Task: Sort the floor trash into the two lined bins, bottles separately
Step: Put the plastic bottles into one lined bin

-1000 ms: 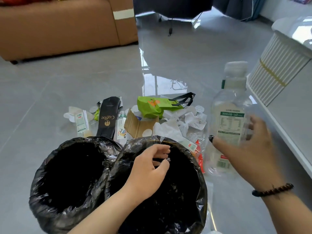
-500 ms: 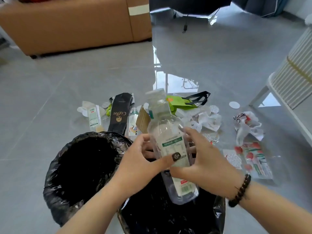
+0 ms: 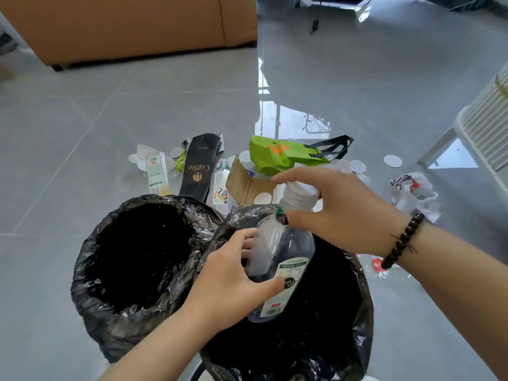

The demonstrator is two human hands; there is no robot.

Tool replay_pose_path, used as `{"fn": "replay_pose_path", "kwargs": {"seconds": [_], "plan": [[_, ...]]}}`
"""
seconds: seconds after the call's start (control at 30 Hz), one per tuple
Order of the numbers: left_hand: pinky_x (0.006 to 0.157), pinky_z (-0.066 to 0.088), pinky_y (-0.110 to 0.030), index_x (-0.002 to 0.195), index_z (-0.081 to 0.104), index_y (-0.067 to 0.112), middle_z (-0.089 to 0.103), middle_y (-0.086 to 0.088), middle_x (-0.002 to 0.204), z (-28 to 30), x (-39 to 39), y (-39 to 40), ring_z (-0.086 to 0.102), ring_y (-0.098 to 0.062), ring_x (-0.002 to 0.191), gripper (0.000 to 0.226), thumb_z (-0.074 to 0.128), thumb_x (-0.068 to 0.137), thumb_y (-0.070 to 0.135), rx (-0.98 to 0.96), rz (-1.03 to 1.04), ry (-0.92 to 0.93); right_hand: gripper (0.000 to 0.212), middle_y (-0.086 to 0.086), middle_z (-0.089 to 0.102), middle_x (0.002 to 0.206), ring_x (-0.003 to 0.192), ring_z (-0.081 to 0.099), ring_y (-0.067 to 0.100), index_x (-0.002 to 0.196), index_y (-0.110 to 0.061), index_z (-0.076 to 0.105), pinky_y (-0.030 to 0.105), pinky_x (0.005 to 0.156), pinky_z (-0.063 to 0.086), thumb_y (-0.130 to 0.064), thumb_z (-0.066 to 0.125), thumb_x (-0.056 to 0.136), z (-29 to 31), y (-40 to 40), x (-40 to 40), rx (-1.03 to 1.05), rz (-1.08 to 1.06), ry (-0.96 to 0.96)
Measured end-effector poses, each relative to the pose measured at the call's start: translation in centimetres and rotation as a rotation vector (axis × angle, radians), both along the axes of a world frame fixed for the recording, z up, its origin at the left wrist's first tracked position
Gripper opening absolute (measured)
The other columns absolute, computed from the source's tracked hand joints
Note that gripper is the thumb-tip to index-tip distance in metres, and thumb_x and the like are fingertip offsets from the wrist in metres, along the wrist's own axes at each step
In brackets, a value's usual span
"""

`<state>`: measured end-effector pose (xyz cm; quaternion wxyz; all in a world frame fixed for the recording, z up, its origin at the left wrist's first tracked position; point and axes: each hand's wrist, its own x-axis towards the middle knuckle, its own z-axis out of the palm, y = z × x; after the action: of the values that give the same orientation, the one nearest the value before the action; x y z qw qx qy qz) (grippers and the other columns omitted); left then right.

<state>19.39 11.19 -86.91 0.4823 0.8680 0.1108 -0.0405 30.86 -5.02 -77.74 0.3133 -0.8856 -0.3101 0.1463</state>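
Overhead, both hands are holding a clear bottle (image 3: 286, 254) above the right bin (image 3: 354, 312): the left hand (image 3: 233, 281) is curling its fingers (image 3: 275, 284) round the body, the right hand (image 3: 341, 213) is pinching the neck. Beside it the left bin (image 3: 90, 270) is standing, with a green bag (image 3: 275, 155) and a black coffee pouch (image 3: 199, 163) lying on the floor (image 3: 82, 119).

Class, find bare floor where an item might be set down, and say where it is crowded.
Free: grey floor left of the left bin, and the stretch between the sofa and the litter. Crowded: behind both bins, around the coffee pack and green bag.
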Motion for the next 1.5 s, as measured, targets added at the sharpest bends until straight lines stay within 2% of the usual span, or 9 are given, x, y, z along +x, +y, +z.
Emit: {"fn": "replay_pose_path", "kwargs": {"seconds": [0.1,0.2,0.27,0.43,0.8,1.0,1.17,1.33,1.5], "plan": [[0.103,0.036,-0.014,0.133,0.042,0.037,0.046,0.023,0.133,-0.2,-0.3,0.7,0.041,0.005,0.127,0.070,0.065,0.071,0.059,0.107,0.002,-0.209,0.042,-0.026,0.058,0.107,0.099,0.050,-0.007,0.112,-0.043,0.061,0.022,0.092,0.040,-0.030,0.075,0.074,-1.7,-1.0,-0.9,0.135,-0.092,-0.008],[0.108,0.033,-0.021,0.134,0.044,0.025,0.043,0.014,0.136,-0.4,0.6,2.0,0.038,-0.004,0.132,0.052,0.052,0.087,0.045,0.090,0.081,-0.333,0.044,-0.012,0.060,0.111,0.106,0.053,0.007,0.114,-0.041,0.061,0.022,0.095,0.039,-0.028,0.075,0.075,-4.4,-1.3,-2.1,0.070,-0.083,-0.006],[0.111,0.031,-0.026,0.136,0.039,0.028,0.039,0.019,0.136,-1.0,1.2,2.5,0.034,0.004,0.129,0.047,0.050,0.091,0.036,0.174,0.104,-0.266,0.047,-0.013,0.055,0.111,0.107,0.052,0.007,0.120,-0.040,0.057,0.016,0.093,0.036,-0.027,0.074,0.078,-6.2,-1.1,-3.0,0.017,-0.065,0.023],[0.115,0.016,-0.053,0.145,0.029,0.015,0.042,-0.001,0.143,-3.7,-0.3,2.4,0.035,-0.019,0.136,0.065,0.040,0.086,0.040,0.668,0.138,-0.154,0.050,-0.012,0.049,0.119,0.107,0.053,0.014,0.128,-0.033,0.051,0.030,0.095,0.046,-0.027,0.071,0.083,-9.5,-0.5,-4.0,-0.041,-0.071,0.043],[0.112,0.026,-0.049,0.130,0.051,0.016,0.057,0.000,0.127,-3.4,-0.5,2.5,0.048,-0.020,0.124,0.052,0.039,0.083,0.037,0.669,0.110,-0.116,0.059,-0.006,0.046,0.130,0.117,0.050,0.017,0.135,-0.024,0.042,0.031,0.100,0.043,-0.035,0.068,0.084,-11.5,0.4,-3.8,-0.139,-0.101,0.120],[0.100,0.035,-0.035,0.125,0.054,0.016,0.057,0.002,0.125,-0.1,1.1,3.0,0.047,-0.019,0.120,0.035,0.056,0.090,0.019,0.511,0.268,-0.197,0.022,-0.008,0.069,0.093,0.080,0.067,0.007,0.100,-0.023,0.067,0.024,0.073,0.054,-0.019,0.073,0.080,-5.2,-2.4,-1.2,0.366,-0.477,0.092],[0.077,0.043,-0.029,0.103,0.065,0.022,0.063,0.014,0.091,3.3,3.1,-1.2,0.058,-0.014,0.090,0.025,0.046,0.089,0.030,0.359,0.229,-0.333,0.009,0.001,0.064,0.069,0.060,0.064,0.013,0.087,-0.011,0.062,0.022,0.055,0.052,-0.009,0.055,0.091,-5.6,-6.8,1.2,0.992,-0.956,0.815],[0.076,0.053,-0.036,0.096,0.068,0.021,0.068,0.010,0.087,3.7,5.1,-4.6,0.063,-0.015,0.084,0.022,0.050,0.085,0.027,0.347,0.087,-0.355,0.013,-0.003,0.059,0.062,0.053,0.056,0.009,0.078,-0.014,0.055,0.015,0.046,0.045,-0.011,0.050,0.090,-11.7,-12.6,2.1,1.062,-1.284,0.860],[0.081,0.051,-0.033,0.097,0.071,0.019,0.070,0.006,0.094,3.4,7.8,-4.6,0.062,-0.016,0.091,0.017,0.063,0.083,0.014,0.523,-0.031,-0.319,0.010,0.002,0.056,0.068,0.048,0.054,0.011,0.081,-0.010,0.054,0.018,0.044,0.042,-0.006,0.048,0.088,-17.5,-13.9,3.1,0.775,-1.385,0.908]]}}
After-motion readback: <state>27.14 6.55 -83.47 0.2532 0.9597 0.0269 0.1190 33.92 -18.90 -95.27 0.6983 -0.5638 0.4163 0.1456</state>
